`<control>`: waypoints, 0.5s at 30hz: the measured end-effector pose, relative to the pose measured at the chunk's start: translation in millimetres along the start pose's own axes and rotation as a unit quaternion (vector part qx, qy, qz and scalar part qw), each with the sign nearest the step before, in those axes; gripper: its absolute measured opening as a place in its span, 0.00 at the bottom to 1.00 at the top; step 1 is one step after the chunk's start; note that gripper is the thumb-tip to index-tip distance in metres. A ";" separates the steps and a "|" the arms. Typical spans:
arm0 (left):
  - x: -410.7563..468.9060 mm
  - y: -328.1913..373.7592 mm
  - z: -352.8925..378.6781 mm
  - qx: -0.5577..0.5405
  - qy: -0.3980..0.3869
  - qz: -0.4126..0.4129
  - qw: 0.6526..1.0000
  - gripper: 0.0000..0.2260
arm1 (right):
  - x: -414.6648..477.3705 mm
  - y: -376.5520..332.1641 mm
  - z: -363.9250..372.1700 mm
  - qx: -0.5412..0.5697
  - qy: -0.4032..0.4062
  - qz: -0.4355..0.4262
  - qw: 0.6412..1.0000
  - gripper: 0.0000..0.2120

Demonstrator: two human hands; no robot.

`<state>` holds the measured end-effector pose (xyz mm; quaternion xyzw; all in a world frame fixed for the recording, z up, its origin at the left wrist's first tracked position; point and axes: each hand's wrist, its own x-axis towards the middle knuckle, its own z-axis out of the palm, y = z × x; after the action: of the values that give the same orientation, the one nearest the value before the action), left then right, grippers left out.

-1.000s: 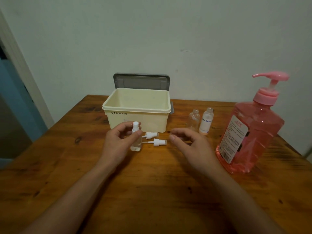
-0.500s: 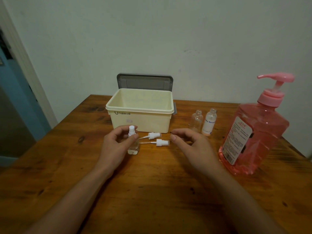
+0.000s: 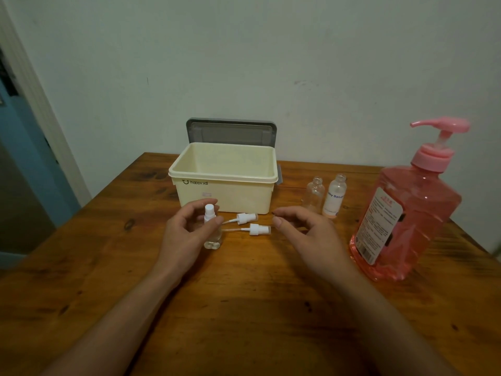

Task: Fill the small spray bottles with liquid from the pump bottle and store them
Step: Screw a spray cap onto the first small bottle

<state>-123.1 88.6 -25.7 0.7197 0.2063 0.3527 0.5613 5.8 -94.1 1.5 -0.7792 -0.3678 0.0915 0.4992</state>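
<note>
My left hand point(image 3: 185, 234) grips a small clear spray bottle point(image 3: 212, 231) with its white spray head on, standing on the wooden table. My right hand point(image 3: 306, 234) hovers open beside it, holding nothing. Two loose white spray heads with dip tubes point(image 3: 245, 218) point(image 3: 257, 229) lie between my hands. Two uncapped small bottles stand to the right: a clear one point(image 3: 313, 195) and a labelled one point(image 3: 334, 196). The large pink pump bottle point(image 3: 404, 213) stands at the right.
A cream plastic storage box point(image 3: 225, 196) stands open behind my hands, its grey lid point(image 3: 230, 131) leaning on the wall behind it. The table point(image 3: 244, 308) ends at the left, where a blue door frame point(image 3: 35, 169) shows.
My left hand has lowered the capped spray bottle a little toward the table. My right hand has stayed open near the loose spray heads. The view shifted slightly.
</note>
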 end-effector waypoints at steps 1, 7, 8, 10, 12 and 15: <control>-0.3 1.0 0.4 0.003 0.000 0.003 1.000 0.15 | 0.0 -0.2 -0.3 0.000 0.000 0.000 1.000 0.13; 1.0 9.1 2.8 0.011 0.036 0.057 0.998 0.17 | -1.3 -0.3 -2.5 0.002 0.002 -0.001 1.000 0.12; 1.0 11.7 3.8 0.013 0.048 0.067 0.997 0.16 | -1.5 -0.5 -2.8 0.003 0.002 -0.002 1.000 0.12; 0.2 18.3 6.5 0.014 0.069 0.085 0.994 0.14 | -2.2 -1.3 -3.7 0.002 0.004 -0.008 1.000 0.12; -1.1 27.8 10.3 0.006 0.075 0.111 0.991 0.13 | -3.1 -1.3 -5.7 0.004 0.008 -0.013 1.000 0.12; -3.4 42.7 20.5 -0.009 0.064 0.149 0.987 0.13 | -4.9 -1.4 -9.9 0.009 0.019 -0.021 1.000 0.11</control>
<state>-114.4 60.5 11.6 0.7133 0.1292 0.4799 0.4941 6.7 -104.1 6.4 -0.7683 -0.3738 0.0696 0.5149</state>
